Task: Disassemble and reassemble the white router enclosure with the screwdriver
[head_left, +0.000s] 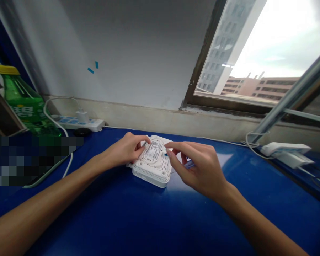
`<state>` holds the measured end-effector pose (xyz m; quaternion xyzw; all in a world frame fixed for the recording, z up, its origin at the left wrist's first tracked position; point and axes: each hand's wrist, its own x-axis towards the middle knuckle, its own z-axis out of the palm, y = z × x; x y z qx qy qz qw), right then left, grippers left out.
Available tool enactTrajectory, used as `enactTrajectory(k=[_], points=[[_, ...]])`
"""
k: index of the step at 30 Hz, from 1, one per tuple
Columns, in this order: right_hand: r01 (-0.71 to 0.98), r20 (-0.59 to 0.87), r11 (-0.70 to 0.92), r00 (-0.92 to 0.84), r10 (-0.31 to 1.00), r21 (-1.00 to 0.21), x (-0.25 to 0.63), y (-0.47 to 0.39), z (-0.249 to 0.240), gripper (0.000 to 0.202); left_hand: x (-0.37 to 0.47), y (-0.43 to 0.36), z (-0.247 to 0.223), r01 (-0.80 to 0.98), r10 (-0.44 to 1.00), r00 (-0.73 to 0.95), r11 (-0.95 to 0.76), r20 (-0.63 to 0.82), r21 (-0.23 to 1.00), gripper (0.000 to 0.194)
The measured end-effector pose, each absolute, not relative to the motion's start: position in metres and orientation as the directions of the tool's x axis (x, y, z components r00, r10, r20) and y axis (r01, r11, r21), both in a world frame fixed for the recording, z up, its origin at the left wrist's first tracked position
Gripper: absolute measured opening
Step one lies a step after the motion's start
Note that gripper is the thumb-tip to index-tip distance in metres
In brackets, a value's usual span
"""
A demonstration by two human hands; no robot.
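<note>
A white router-like box lies on the blue table with its vented side and printed label facing up. At its left edge, my left hand grips the box, thumb and forefinger bent over the side. Over the right edge, my right hand is closed in a pinch, with a small whitish bit showing at its fingertips. What that bit is, I cannot make out. A small blue spot shows on the box beside these fingers. Partly hidden behind my right hand lies a translucent bluish item.
A green bottle with a yellow cap stands at the left, near a white power strip with a plugged-in charger. White adapters and cables lie at the right, below a metal bar. The wall and window bound the table's back.
</note>
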<state>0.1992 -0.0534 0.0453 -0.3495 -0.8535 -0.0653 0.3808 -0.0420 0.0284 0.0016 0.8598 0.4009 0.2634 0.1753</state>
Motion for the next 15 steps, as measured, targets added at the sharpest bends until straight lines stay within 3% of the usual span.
enactTrajectory(k=[4, 9, 12, 15], points=[[0.677, 0.599, 0.721, -0.519, 0.61, -0.148, 0.208, -0.052, 0.048, 0.02, -0.042, 0.026, 0.003, 0.598, 0.787, 0.536, -0.609, 0.305, 0.52, 0.028], [0.743, 0.3, 0.638, -0.574, 0.762, -0.2, 0.238, -0.044, 0.055, 0.021, -0.041, 0.025, 0.003, 0.622, 0.796, 0.525, -0.6, 0.301, 0.502, 0.027], [0.739, 0.131, 0.624, -0.613, 0.779, -0.254, 0.25, -0.043, 0.059, 0.02, -0.04, 0.025, 0.004, 0.639, 0.808, 0.508, -0.586, 0.298, 0.499, 0.027], [0.727, 0.054, 0.624, -0.638, 0.768, -0.287, 0.254, -0.046, 0.063, 0.022, -0.04, 0.025, 0.004, 0.644, 0.809, 0.504, -0.585, 0.301, 0.493, 0.026]])
